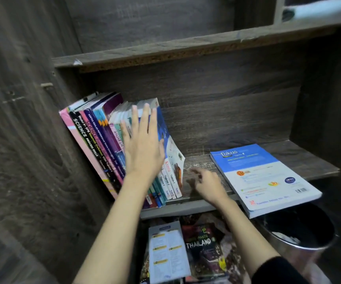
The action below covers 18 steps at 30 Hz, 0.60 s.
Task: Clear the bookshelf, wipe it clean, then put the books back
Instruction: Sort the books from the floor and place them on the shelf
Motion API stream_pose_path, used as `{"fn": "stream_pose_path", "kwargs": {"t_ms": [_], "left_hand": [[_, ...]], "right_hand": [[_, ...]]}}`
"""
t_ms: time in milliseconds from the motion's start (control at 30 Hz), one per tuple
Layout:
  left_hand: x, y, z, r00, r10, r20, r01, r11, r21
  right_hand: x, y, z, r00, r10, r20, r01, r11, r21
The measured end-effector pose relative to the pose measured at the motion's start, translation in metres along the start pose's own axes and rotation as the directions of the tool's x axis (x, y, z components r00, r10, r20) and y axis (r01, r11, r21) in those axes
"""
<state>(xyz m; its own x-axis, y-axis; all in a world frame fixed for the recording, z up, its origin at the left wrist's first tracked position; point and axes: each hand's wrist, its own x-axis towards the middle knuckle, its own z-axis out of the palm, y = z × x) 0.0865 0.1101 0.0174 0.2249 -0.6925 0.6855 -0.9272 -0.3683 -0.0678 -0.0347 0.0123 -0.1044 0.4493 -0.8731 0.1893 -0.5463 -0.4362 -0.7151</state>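
Dark wood bookshelf [198,165], middle board scuffed. Row of books [95,138] at 9 o'clock, leaning left against side wall. Left hand [143,146] flat on row's outer cover, fingers straight, pressing, gripping nothing. Right hand [208,185] blurred, low over board just right of row, fingers loosely bent, apparently empty. Fokus book [264,177] flat at 3 o'clock, overhanging front edge. No cloth seen. Step: clearing or restocking, cannot tell. Next likely needs left steadying row, right gripping a book.

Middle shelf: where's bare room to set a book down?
Bare shelf strip between Kimia book and flat fokus book; right hand hovers over it. More behind fokus book toward the right wall. Left end crowded: leaning books under left hand.
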Motion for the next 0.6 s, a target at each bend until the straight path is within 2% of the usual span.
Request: {"fn": "stream_pose_path", "kwargs": {"t_ms": [67,133,200,267,367,433,600], "left_hand": [[-0.007,0.026,0.004,1.0,0.0,-0.03,-0.004,0.989,-0.147],[-0.012,0.051,0.012,1.0,-0.031,-0.002,0.029,0.957,-0.288],[-0.017,0.077,0.022,0.991,-0.066,0.117,0.106,0.918,-0.381],[-0.025,0.103,0.032,0.954,-0.094,0.286,0.21,0.888,-0.409],[-0.039,0.132,0.043,0.823,-0.116,0.556,0.366,0.856,-0.364],[-0.051,0.148,0.055,0.721,-0.11,0.685,0.44,0.836,-0.329],[-0.071,0.173,0.081,0.561,-0.124,0.818,0.591,0.752,-0.291]], "right_hand": [[0.001,0.007,-0.026,0.994,0.021,-0.108,-0.028,0.997,-0.068],[0.001,0.017,-0.053,0.978,0.033,-0.205,-0.057,0.992,-0.115],[-0.003,0.032,-0.079,0.954,0.046,-0.297,-0.094,0.985,-0.148],[-0.012,0.05,-0.102,0.93,0.058,-0.364,-0.136,0.972,-0.191],[-0.026,0.081,-0.122,0.904,0.129,-0.407,-0.234,0.947,-0.221],[-0.034,0.105,-0.13,0.893,0.203,-0.402,-0.319,0.915,-0.246],[-0.044,0.151,-0.139,0.858,0.403,-0.317,-0.482,0.845,-0.23]]}}
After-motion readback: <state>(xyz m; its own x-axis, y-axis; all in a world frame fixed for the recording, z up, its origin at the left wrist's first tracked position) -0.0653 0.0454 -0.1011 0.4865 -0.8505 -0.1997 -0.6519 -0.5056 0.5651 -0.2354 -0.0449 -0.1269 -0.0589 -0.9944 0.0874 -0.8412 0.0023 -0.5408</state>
